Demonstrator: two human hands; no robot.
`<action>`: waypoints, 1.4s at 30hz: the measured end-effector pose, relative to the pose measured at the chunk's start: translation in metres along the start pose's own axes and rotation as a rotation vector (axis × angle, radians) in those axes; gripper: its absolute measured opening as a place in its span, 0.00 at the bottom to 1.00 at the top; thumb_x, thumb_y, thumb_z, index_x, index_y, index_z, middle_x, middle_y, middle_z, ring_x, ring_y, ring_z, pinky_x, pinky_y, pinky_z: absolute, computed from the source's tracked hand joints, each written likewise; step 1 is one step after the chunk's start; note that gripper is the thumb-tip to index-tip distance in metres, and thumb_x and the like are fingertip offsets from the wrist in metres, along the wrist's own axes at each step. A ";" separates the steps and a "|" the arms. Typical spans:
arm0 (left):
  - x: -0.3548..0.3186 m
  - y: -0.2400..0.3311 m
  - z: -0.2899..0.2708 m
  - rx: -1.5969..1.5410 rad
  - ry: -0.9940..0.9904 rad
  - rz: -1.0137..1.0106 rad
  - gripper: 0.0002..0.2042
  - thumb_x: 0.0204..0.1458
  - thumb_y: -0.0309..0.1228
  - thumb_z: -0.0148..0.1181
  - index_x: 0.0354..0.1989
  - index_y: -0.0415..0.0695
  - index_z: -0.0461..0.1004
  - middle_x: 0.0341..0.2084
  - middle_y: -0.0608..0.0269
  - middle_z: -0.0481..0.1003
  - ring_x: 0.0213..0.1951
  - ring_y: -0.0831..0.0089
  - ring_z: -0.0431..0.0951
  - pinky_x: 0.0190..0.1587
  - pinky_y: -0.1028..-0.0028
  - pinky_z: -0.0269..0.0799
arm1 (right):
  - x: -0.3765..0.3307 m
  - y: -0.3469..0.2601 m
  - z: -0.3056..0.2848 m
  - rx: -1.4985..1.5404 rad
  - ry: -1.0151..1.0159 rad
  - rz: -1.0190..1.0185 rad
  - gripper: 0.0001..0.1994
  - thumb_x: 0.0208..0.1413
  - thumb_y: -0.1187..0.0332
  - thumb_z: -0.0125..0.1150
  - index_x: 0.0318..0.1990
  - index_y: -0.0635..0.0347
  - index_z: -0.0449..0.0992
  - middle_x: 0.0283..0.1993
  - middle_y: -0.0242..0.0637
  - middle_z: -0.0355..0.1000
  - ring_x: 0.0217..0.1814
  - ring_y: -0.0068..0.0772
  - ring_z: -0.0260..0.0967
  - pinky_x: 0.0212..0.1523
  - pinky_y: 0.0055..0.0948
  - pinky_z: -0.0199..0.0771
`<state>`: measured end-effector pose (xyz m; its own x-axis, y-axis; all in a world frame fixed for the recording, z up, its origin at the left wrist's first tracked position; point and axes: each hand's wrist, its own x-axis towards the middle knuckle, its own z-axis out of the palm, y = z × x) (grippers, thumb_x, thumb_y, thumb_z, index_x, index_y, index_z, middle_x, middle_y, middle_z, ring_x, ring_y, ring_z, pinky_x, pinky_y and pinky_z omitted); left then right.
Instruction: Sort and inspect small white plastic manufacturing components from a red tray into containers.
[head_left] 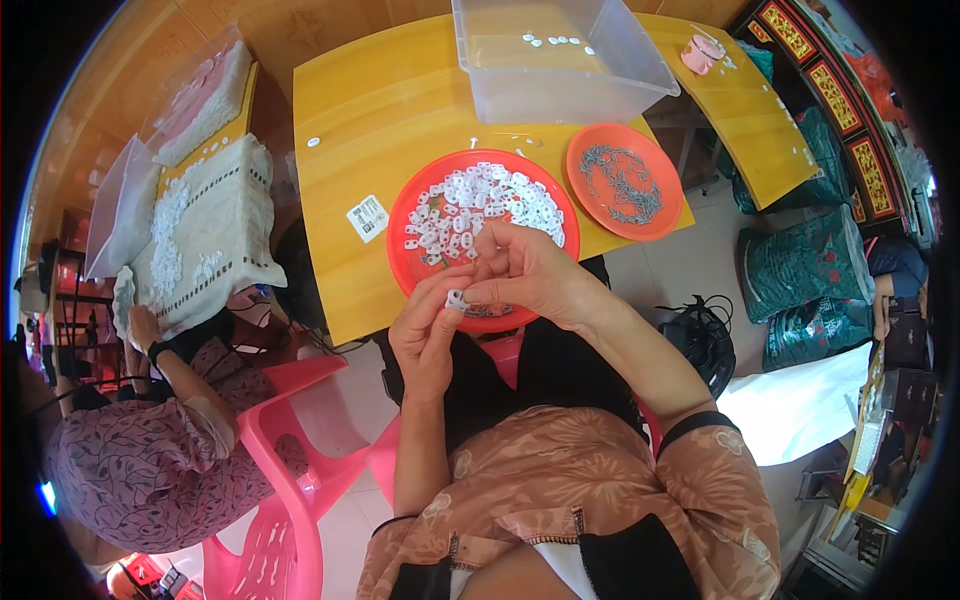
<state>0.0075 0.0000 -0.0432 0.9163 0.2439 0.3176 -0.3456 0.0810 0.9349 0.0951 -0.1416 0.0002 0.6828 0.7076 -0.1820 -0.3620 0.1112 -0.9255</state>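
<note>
Pinched between the thumb and fingers of my left hand (428,325) is a small white plastic piece (455,299) with dark holes in it. My right hand (535,275) comes in from the other side, its thumb and forefinger closed together right beside the piece. Whatever those right fingertips hold is too small to make out. Both hands hover over the near edge of a round red tray (397,270). In it lies a heap of similar white plastic pieces (480,195), and small grey metal parts (490,311) show beneath my hands.
Right of the tray, an orange plate (582,203) holds thin grey metal parts (625,185). Behind stands a clear plastic bin (560,90). A white label (367,218) lies on the yellow table (345,150). At left, another person (165,430) sits by a cloth-covered surface (235,215) with white pieces.
</note>
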 end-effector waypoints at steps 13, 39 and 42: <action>-0.003 -0.006 0.004 -0.130 0.122 0.003 0.13 0.54 0.30 0.52 0.43 0.34 0.73 0.45 0.52 0.71 0.50 0.66 0.69 0.53 0.68 0.63 | -0.009 0.004 0.010 -0.037 -0.067 0.160 0.09 0.59 0.64 0.53 0.35 0.61 0.73 0.24 0.30 0.70 0.20 0.13 0.58 0.20 0.15 0.56; -0.016 -0.005 0.029 -0.432 0.237 -0.169 0.21 0.58 0.39 0.49 0.50 0.31 0.67 0.46 0.52 0.72 0.46 0.69 0.73 0.51 0.73 0.66 | -0.012 0.030 0.026 -1.069 0.192 -0.678 0.10 0.50 0.66 0.54 0.31 0.61 0.62 0.16 0.40 0.66 0.18 0.43 0.68 0.16 0.36 0.64; -0.019 -0.007 0.035 -0.507 0.286 -0.200 0.17 0.59 0.34 0.48 0.48 0.31 0.69 0.45 0.54 0.72 0.45 0.72 0.72 0.50 0.74 0.66 | -0.013 0.037 0.024 -1.126 0.225 -0.675 0.10 0.50 0.65 0.54 0.31 0.61 0.62 0.16 0.40 0.66 0.17 0.41 0.68 0.15 0.35 0.64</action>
<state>-0.0001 -0.0392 -0.0496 0.9069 0.4206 0.0231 -0.2901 0.5840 0.7582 0.0579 -0.1296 -0.0235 0.6487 0.6001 0.4680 0.7306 -0.3189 -0.6037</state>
